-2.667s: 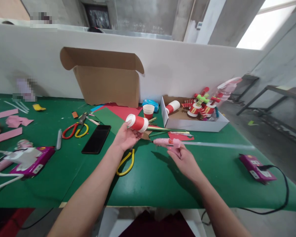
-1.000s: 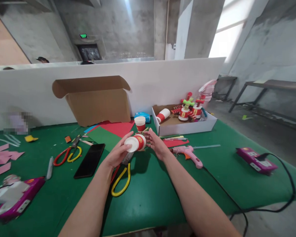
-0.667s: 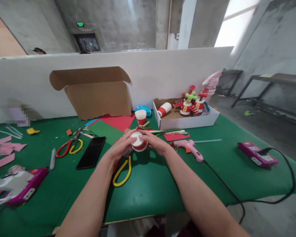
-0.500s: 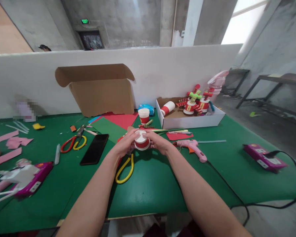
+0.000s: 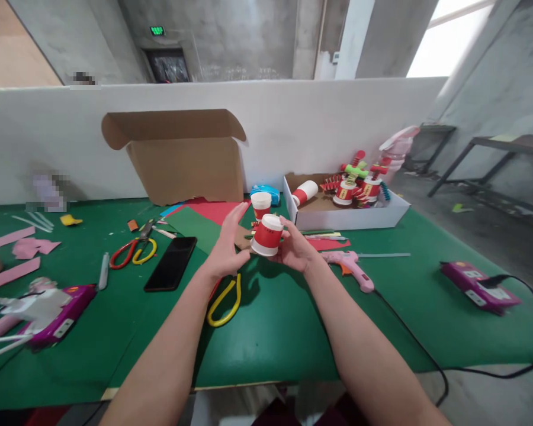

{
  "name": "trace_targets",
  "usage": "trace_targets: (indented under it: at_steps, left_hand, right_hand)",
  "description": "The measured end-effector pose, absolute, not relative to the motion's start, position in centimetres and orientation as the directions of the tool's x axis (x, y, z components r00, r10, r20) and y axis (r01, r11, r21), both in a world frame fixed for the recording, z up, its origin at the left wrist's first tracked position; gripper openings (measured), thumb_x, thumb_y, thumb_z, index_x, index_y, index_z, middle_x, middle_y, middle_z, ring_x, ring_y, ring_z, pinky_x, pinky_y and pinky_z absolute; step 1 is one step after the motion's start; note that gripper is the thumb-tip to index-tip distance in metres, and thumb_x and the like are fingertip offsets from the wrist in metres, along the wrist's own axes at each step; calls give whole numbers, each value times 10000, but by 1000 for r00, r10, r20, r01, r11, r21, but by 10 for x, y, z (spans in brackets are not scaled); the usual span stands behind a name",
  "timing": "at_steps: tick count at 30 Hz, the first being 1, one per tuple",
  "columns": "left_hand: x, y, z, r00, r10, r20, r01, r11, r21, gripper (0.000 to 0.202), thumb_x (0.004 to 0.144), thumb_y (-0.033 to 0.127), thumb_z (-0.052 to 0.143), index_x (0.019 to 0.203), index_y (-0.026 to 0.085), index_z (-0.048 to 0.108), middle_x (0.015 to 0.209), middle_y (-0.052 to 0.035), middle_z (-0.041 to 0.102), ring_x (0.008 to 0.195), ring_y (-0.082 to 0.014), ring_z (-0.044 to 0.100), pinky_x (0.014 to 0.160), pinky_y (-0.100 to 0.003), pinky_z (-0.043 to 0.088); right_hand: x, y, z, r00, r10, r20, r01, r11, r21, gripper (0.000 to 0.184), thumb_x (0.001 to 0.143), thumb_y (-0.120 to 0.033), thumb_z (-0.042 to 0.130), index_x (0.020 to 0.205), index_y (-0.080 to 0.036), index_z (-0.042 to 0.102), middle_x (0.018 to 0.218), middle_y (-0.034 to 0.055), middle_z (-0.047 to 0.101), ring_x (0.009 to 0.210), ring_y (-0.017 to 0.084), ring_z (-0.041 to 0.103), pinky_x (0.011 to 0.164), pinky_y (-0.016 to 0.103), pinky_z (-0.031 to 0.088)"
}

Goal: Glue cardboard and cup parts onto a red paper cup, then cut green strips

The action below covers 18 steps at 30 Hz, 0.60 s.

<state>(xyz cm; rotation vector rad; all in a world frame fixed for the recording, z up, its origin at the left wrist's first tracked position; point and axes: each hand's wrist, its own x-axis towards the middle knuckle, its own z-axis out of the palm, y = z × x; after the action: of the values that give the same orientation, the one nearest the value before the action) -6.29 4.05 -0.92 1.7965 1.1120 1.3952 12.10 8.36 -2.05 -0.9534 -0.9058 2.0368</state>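
Note:
My right hand (image 5: 295, 245) grips a small paper cup (image 5: 266, 236) wrapped in a red band, held bottom-up and slightly tilted over the table. My left hand (image 5: 228, 245) is open beside the cup, with its fingers and thumb apart and a small gap to the cup. Behind the held cup stands another red-and-white paper cup (image 5: 260, 204), its white rim upward. Below my left hand lie scissors with a yellow handle loop (image 5: 225, 303); their blades are hidden by the hand.
A white box (image 5: 350, 220) holds decorated cups at the back right. A pink glue gun (image 5: 353, 266) with a cord lies right of my hands. On the left are a black phone (image 5: 171, 264), red-and-yellow pliers (image 5: 135, 245) and a purple power strip (image 5: 62, 313). An open cardboard box (image 5: 186, 168) stands behind.
My left hand has let go of the cup and opened to the left. The right hand has moved the cup slightly right and up, turning its red side into view.

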Motion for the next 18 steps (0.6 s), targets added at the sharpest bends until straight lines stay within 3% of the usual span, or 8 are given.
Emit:
trace_targets:
  at_steps: [3, 6, 13, 18]
  left_hand:
    - [-63, 35, -5, 286, 825, 488, 475, -564, 675, 853, 566, 86, 716, 1371, 289, 521, 1576, -58, 322, 1486, -368, 109, 1183, -522, -30]
    - [-61, 37, -9, 362, 803, 474, 594, -590, 546, 775, 602, 57, 679, 1327, 303, 563, 1562, -51, 355, 1496, -359, 73, 1162, -537, -113]
    - [-59, 41, -14, 367, 752, 547, 592, -643, 486, 621, 681, 75, 659, 1256, 302, 600, 1406, -87, 528, 1462, -360, 218, 1185, -545, -35]
    - [-60, 40, -15, 332, 770, 545, 643, -608, 467, 700, 673, 170, 683, 1345, 226, 491, 1392, -127, 503, 1400, -357, 325, 1179, -561, 130]
  right_hand:
    - [121, 84, -21, -488, 811, -322, -288, -498, -818, 518, 919, -634, 407, 1086, -184, 602, 797, 55, 701, 647, 165, 638, 530, 250, 491]
    - [121, 83, -21, -500, 802, -327, -263, -500, -825, 521, 902, -665, 420, 1040, -199, 608, 761, 40, 690, 616, 151, 622, 498, 225, 469]
    - [115, 77, -21, -547, 763, -344, -161, -499, -851, 541, 903, -695, 374, 938, -215, 622, 680, 9, 651, 567, 131, 568, 464, 201, 430]
    - [123, 81, -21, -505, 800, -323, -28, -390, -920, 680, 825, -801, 368, 1029, -209, 632, 752, 32, 647, 584, 135, 558, 498, 225, 463]
